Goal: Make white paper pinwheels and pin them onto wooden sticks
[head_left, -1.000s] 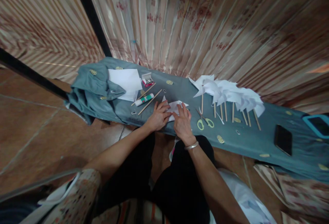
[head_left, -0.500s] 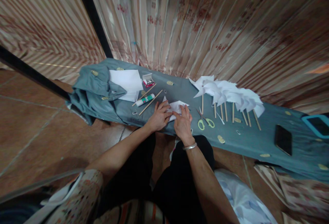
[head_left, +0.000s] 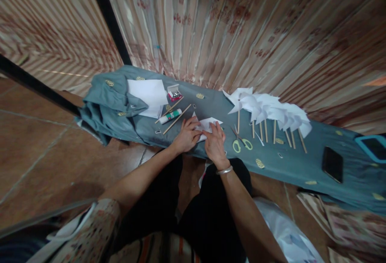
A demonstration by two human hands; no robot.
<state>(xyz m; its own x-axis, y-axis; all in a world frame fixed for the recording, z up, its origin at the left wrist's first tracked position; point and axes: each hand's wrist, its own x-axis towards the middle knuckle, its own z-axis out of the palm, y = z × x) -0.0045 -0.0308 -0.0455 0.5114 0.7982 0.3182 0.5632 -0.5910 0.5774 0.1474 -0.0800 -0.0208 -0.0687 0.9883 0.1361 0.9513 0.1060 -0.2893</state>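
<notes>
In the head view, a white sheet of paper (head_left: 206, 125) with cut and folded corners lies under both my hands at the table's near edge. My left hand (head_left: 187, 135) holds its left side down with bent fingers. From the right, my right hand (head_left: 215, 139) grips the sheet, thumb close to the left fingertips. Part of the paper is hidden beneath the fingers. Scissors (head_left: 241, 144) with light green handles lie open to the right. Left of the paper are a glue stick (head_left: 170, 116) and two wooden sticks (head_left: 177, 119).
Several white paper pinwheels (head_left: 265, 108) on sticks lie in a row at right. White sheets (head_left: 147, 94) and a small box of pins (head_left: 175, 95) lie at left. A dark phone (head_left: 332, 164) and a blue-framed device (head_left: 374, 147) rest at the far right of the cloth-covered table (head_left: 295, 166).
Both hands stay on the paper with only slight finger movement. My right hand's fingers have drawn in a little. The whole view has shifted slightly.
</notes>
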